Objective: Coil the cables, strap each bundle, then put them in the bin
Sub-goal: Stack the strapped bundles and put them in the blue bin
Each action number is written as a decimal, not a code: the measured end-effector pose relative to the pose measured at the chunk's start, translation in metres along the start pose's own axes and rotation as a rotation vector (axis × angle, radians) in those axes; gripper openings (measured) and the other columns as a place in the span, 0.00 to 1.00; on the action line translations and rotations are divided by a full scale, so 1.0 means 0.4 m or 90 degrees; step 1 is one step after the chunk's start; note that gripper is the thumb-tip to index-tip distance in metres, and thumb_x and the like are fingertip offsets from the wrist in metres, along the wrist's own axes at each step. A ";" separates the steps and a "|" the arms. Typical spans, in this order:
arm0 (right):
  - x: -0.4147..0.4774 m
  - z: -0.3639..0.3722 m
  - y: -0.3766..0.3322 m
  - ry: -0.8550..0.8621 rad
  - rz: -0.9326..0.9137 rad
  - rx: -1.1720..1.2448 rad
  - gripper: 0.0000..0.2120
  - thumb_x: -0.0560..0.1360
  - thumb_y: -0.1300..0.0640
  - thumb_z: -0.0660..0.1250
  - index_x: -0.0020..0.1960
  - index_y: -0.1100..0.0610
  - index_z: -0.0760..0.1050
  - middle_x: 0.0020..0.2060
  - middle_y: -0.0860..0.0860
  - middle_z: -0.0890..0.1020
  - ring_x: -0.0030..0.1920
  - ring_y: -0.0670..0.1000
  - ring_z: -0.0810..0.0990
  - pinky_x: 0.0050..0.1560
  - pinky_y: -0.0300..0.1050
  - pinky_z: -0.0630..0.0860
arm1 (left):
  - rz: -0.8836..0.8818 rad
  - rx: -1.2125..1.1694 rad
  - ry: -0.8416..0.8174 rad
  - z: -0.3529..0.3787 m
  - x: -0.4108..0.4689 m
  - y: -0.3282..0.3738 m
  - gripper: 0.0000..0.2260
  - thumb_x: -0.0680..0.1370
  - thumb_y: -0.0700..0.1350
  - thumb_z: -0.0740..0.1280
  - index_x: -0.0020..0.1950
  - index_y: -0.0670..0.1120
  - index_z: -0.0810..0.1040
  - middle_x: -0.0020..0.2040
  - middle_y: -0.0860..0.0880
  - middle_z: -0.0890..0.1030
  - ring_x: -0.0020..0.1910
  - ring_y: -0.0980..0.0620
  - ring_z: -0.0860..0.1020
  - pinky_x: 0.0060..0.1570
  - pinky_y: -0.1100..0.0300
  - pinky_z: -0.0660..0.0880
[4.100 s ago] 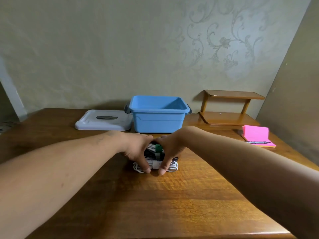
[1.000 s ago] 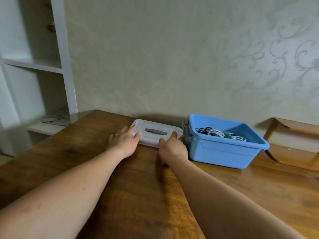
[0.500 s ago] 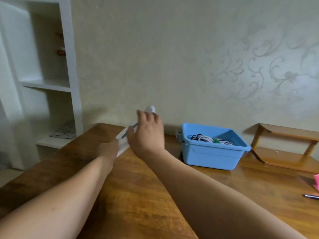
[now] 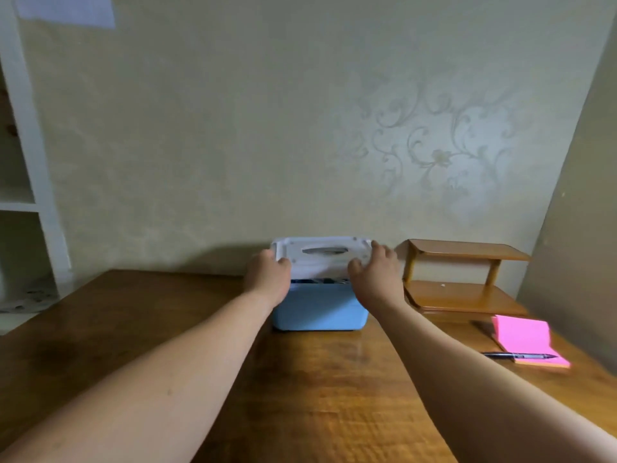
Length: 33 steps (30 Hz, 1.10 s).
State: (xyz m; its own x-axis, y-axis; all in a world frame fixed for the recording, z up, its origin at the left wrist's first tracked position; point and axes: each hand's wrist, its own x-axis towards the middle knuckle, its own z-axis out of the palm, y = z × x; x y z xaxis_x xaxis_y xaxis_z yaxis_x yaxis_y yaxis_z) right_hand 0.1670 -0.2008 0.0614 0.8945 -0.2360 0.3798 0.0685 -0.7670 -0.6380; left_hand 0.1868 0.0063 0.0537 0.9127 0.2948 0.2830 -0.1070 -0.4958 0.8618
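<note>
Two hands on white lid (image 4: 322, 253): we see left hand (image 4: 268, 275) clamped on left edge, right hand (image 4: 374, 274) on right edge, lid tilted above blue bin (image 4: 319, 309) on counter (image 4: 300, 396). Cables (image 4: 317, 281) inside bin.

Light dim, soft, slightly green. You get a broad soft shadow on the wall (image 4: 233, 255) behind the bin (image 4: 319, 309). Dull sheen on the table (image 4: 334, 396) near you. Motion blur softens your hands and the lid (image 4: 322, 255). Wide-angle bending shows at both frame edges.
</note>
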 end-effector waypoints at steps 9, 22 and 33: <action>0.035 0.032 0.054 -0.056 -0.020 -0.058 0.21 0.86 0.44 0.54 0.68 0.56 0.76 0.64 0.58 0.77 0.64 0.61 0.74 0.66 0.57 0.72 | -0.029 0.251 0.017 0.026 0.045 -0.042 0.19 0.84 0.55 0.58 0.67 0.47 0.80 0.67 0.41 0.79 0.66 0.37 0.76 0.66 0.48 0.70; 0.045 0.032 0.084 -0.100 0.012 -0.079 0.25 0.83 0.46 0.52 0.75 0.55 0.68 0.66 0.57 0.73 0.61 0.62 0.75 0.65 0.62 0.73 | 0.049 0.331 0.080 0.024 -0.014 -0.068 0.15 0.84 0.56 0.58 0.58 0.49 0.77 0.62 0.45 0.78 0.64 0.39 0.75 0.64 0.45 0.69; 0.025 0.022 0.120 -0.064 0.201 0.260 0.37 0.79 0.41 0.65 0.80 0.60 0.61 0.71 0.59 0.73 0.65 0.59 0.75 0.59 0.56 0.74 | -0.115 -0.047 0.102 0.026 -0.011 -0.094 0.27 0.82 0.58 0.67 0.77 0.46 0.70 0.73 0.43 0.70 0.68 0.38 0.74 0.65 0.47 0.73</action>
State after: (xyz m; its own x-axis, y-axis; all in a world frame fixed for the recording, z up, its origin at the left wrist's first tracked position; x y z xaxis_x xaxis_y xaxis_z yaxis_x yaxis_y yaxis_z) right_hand 0.1833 -0.2348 0.0286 0.9362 -0.3437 0.0736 -0.0625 -0.3687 -0.9274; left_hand 0.1908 0.0149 0.0156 0.8461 0.5020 0.1790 0.0191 -0.3643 0.9311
